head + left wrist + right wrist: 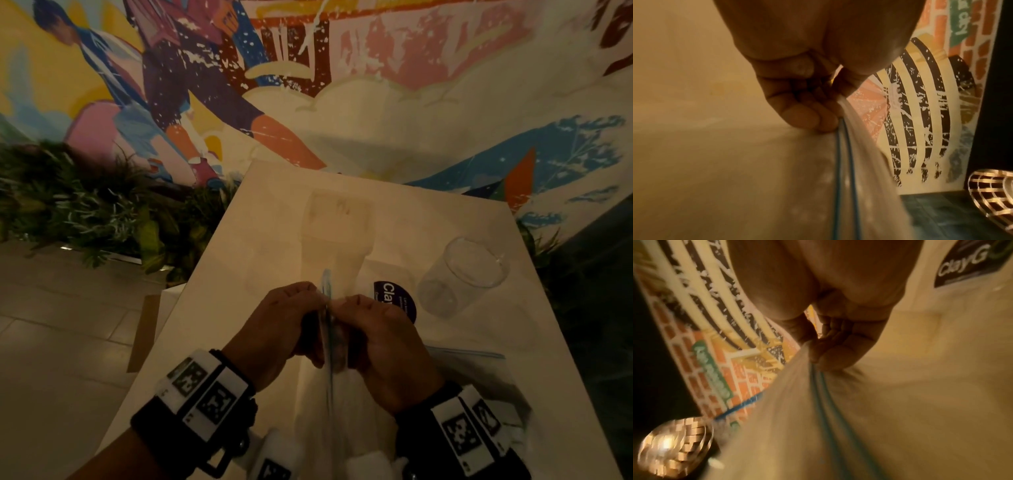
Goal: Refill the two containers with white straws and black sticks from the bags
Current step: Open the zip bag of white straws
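Both hands meet at the middle of the white table [212,308], holding a clear zip bag [329,394] upright by its mouth. My left hand [313,303] pinches one lip of the blue-lined zip strip [840,146] and my right hand [346,306] pinches the other lip. The wrist views show my left hand [830,123] and my right hand [818,357] with curled fingers and thumb clamped on the plastic. The bag's contents look pale and blurred. A clear empty cup [462,274] stands to the right, beyond my hands. A second zip bag [486,380] with darker contents lies flat at my right wrist.
A dark round sticker [394,301] sits on the table between my right hand and the cup. Green plants [85,205] line the left side below a painted wall. The table's left edge drops to a tiled floor [68,342].
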The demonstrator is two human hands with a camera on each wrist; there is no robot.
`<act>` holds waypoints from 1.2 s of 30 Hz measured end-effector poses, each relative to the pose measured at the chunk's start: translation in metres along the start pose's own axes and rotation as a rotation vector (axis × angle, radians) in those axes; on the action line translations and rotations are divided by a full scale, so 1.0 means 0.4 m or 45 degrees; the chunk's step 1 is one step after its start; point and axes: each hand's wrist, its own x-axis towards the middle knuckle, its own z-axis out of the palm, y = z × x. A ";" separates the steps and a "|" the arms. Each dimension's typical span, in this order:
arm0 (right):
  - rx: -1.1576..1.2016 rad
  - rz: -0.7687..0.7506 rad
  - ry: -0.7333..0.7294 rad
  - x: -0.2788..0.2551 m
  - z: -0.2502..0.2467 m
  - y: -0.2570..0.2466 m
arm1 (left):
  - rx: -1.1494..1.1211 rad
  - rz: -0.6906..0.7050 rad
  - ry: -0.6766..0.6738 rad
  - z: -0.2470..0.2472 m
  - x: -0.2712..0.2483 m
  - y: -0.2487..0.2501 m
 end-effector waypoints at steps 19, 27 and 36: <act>-0.348 -0.137 0.128 -0.035 -0.010 0.001 | -0.067 0.020 0.226 0.021 0.021 -0.011; -0.323 -0.253 0.091 -0.038 -0.010 0.004 | 0.227 -0.048 0.108 0.016 -0.014 0.001; 0.115 -0.048 0.162 -0.005 -0.021 0.024 | 0.040 -0.145 0.121 0.031 -0.037 -0.002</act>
